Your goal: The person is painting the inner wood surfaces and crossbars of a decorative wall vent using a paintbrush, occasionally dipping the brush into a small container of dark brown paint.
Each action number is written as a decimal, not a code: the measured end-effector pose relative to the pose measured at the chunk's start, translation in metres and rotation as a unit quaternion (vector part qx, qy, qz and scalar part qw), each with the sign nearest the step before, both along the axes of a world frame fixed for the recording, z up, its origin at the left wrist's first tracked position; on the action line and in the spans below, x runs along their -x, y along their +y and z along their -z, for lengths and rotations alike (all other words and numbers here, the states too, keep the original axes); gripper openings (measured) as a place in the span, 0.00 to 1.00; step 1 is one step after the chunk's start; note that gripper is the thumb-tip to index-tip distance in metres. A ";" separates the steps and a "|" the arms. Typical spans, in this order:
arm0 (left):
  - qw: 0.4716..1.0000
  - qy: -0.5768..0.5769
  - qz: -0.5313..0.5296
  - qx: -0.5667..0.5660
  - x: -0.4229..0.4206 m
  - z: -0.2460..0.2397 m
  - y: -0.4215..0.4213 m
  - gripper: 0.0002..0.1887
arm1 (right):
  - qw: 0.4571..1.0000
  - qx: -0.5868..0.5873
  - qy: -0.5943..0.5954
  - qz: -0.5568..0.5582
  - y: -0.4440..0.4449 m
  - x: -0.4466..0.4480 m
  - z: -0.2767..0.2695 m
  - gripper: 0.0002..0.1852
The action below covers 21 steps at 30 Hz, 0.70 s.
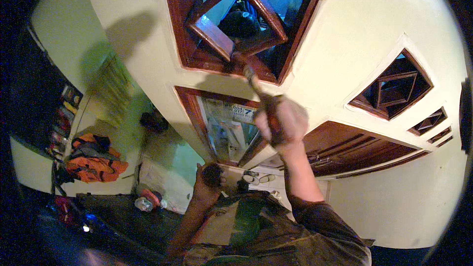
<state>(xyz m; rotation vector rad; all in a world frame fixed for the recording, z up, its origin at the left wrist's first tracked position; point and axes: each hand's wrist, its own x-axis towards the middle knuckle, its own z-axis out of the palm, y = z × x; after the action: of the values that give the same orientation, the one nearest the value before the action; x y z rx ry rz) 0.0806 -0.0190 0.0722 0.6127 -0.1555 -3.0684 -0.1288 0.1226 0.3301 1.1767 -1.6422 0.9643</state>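
My right hand [282,120], somewhat blurred, is raised and closed around the handle of a paintbrush [254,81]. The brush tip meets the lower part of a glossy red-brown wooden window frame [236,61] set in a cream wall. Inside that frame sits a tilted square of wood, with a dark, capped head shape showing in the blue-lit pane. Low in front of my body, my left hand [207,184] grips a dark, round container [212,174]; what is inside it cannot be told. Below the frame is a second wood-framed glass window [231,133] with a sticker bearing writing.
A wooden door or panel [362,147] and a smaller diamond-patterned vent frame [391,85] lie to the right. Orange and dark cloth [98,162] hangs at the left, above a dark floor. Sandals [258,178] rest on light tiles below.
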 end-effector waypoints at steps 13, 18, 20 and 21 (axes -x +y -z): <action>0.998 -0.031 -0.018 0.049 0.000 -0.009 0.006 0.27 | 0.997 -0.033 0.054 0.046 0.016 -0.006 0.003 0.09; 0.999 -0.034 -0.015 0.024 0.001 -0.020 0.008 0.28 | 0.996 0.000 0.049 0.072 0.022 -0.007 -0.007 0.09; 0.998 -0.042 -0.018 0.042 -0.001 -0.015 0.007 0.28 | 0.995 0.010 0.060 0.080 0.025 0.005 -0.018 0.08; 0.997 -0.045 -0.020 0.051 0.000 -0.012 0.007 0.28 | 0.994 0.037 0.058 0.086 0.025 0.007 -0.026 0.08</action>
<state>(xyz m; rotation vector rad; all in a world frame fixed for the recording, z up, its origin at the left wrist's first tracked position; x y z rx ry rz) 0.0807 -0.0119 0.0841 0.7404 -0.2965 -2.9739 -0.1356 0.1473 0.3562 1.0045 -1.5735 0.8257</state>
